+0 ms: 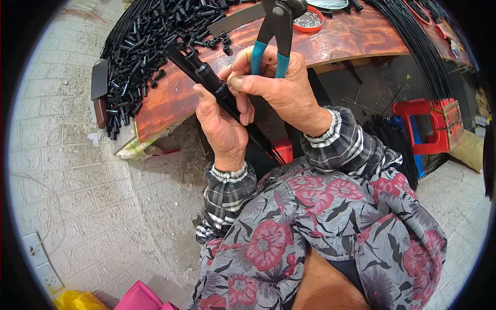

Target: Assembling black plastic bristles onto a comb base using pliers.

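My left hand (222, 129) is closed around a bundle of thin black rods (262, 143), held at a slant above my lap. A black plastic sleeve (208, 77) sits around the bundle near its upper end. My right hand (294, 98) keeps a pair of pliers (270, 31) with teal grips tucked in its fingers, the head pointing away from me. Its thumb and forefinger pinch at the side of the sleeve, touching the left fingers. Whatever is between those fingertips is too small to make out.
Beyond my hands, black plastic fittings (147, 39) are heaped on a reddish wooden table (356, 41). A red dish (309, 20) holds small shiny bits. Long black rods (413, 46) hang over the table's right side. A knife (99, 93) lies at the left edge; a red stool (429, 126) stands right.
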A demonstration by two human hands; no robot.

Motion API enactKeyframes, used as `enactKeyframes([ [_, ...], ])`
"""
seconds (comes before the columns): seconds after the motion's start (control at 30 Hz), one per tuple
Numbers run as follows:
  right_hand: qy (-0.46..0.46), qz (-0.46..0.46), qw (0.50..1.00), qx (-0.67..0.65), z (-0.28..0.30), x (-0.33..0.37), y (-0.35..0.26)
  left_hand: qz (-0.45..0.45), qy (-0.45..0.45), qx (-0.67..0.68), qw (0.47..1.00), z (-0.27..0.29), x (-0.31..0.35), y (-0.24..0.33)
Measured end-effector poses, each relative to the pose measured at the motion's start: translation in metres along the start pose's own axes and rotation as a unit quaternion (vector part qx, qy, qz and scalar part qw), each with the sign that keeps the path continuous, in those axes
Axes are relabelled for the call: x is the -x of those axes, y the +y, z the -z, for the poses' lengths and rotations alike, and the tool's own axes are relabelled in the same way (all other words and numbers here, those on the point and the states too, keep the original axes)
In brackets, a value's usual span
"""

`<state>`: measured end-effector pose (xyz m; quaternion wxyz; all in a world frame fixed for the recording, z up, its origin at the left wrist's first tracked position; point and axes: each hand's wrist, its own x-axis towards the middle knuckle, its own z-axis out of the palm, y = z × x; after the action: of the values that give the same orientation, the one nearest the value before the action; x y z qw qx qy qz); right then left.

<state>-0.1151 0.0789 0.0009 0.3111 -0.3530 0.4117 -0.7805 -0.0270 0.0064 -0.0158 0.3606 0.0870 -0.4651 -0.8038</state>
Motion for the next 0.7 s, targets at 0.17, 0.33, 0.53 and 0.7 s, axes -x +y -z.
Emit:
enactKeyframes([
  [0.17,-0.010,0.026,0.999,0.020,0.0007,-0.0003,0.0041,0.010,0.020,-0.006,1.000,0.0001,0.0004,0.0005],
  [0.33,-0.013,0.014,0.999,0.029,0.0006,-0.0004,-0.0007,0.018,0.020,-0.007,1.000,-0.0003,-0.0002,0.0021],
  [0.53,-0.010,0.007,1.000,0.020,0.0012,-0.0018,0.0009,0.011,0.011,0.003,1.000,0.0022,-0.0015,0.0007],
  [0.7,0.008,0.005,1.000,0.006,0.0012,-0.0047,0.0014,0.017,0.013,0.014,1.000,-0.0007,-0.0011,0.0019],
])
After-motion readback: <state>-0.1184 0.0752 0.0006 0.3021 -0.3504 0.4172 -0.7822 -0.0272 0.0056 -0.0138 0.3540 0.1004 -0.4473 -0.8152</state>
